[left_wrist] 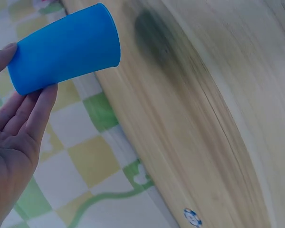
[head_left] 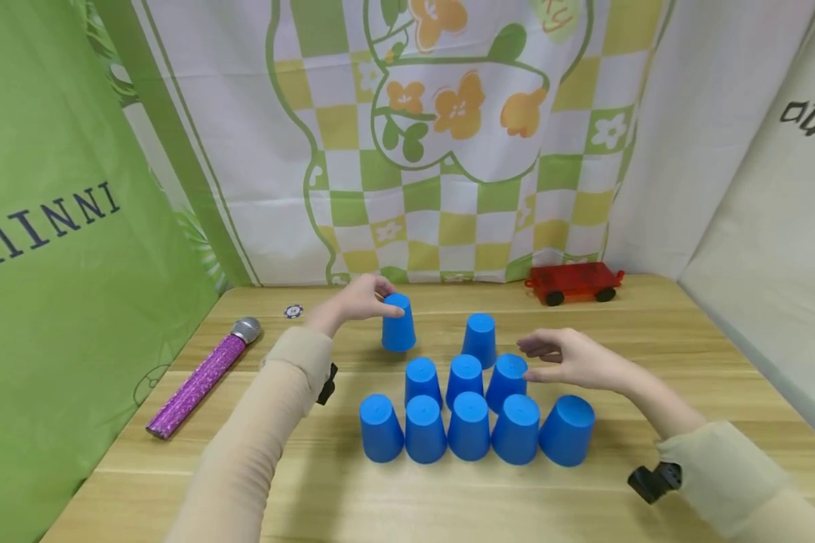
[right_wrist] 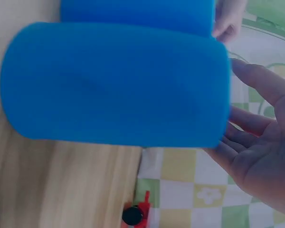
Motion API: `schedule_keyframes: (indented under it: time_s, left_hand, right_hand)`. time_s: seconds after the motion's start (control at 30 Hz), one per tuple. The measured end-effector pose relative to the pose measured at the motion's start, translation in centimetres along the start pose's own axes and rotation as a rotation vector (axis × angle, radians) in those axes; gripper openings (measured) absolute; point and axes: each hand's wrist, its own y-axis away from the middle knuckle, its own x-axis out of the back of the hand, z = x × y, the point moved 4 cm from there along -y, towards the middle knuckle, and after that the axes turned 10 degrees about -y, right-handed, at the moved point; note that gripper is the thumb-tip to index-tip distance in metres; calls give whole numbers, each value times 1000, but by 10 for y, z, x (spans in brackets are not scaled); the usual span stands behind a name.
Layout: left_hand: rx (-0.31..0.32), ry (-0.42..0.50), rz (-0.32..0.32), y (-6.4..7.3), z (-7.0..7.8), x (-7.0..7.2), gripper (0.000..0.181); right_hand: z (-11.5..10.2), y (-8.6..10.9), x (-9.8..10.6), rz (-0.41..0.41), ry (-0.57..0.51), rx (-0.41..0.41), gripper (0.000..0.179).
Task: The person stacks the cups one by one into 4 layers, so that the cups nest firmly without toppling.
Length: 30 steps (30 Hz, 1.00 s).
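Note:
My left hand (head_left: 363, 298) pinches an upside-down blue cup (head_left: 398, 324) near its narrow closed end, thumb on one side and fingers on the other. In the left wrist view that cup (left_wrist: 66, 50) hangs above the wood, its shadow falling apart from it. My right hand (head_left: 577, 362) is beside the right-hand cup (head_left: 508, 383) of a middle row of three, fingers loosely spread. In the right wrist view, its thumb and fingers (right_wrist: 261, 80) lie at the narrow end of a large near cup (right_wrist: 114, 85), not closed round it.
Several upside-down blue cups (head_left: 470, 426) form the front row; a single one (head_left: 480, 339) stands behind the middle row. A purple glitter microphone (head_left: 200, 385) lies left, near a small poker chip (head_left: 293, 311). A red toy wagon (head_left: 573, 283) is at the back right, before a patterned curtain (head_left: 462, 219).

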Motion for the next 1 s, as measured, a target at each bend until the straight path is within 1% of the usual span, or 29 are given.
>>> schedule_keyframes:
  time_s: [0.17, 0.3, 0.43, 0.7, 0.9, 1.0]
  left_hand:
    - [-24, -8, -64, -10, 17, -15, 48]
    - [-33, 10, -95, -16, 26, -26, 47]
    - [-49, 11, -109, -20, 32, -34, 45]
    - [-72, 24, -129, -22, 38, -47, 45]
    - [-96, 22, -116, -26, 42, -52, 46]
    - [-91, 28, -120, -27, 44, -54, 45]
  right_hand:
    - [6, 1, -9, 0, -7, -9, 54]
    - [8, 1, -12, 4, -21, -6, 53]
    - [8, -1, -16, 10, -35, -3, 52]
    - [14, -5, -21, 40, -22, -29, 49]
    - [16, -8, -21, 47, -10, -37, 47]
    - [16, -9, -21, 48, -12, -36, 45]
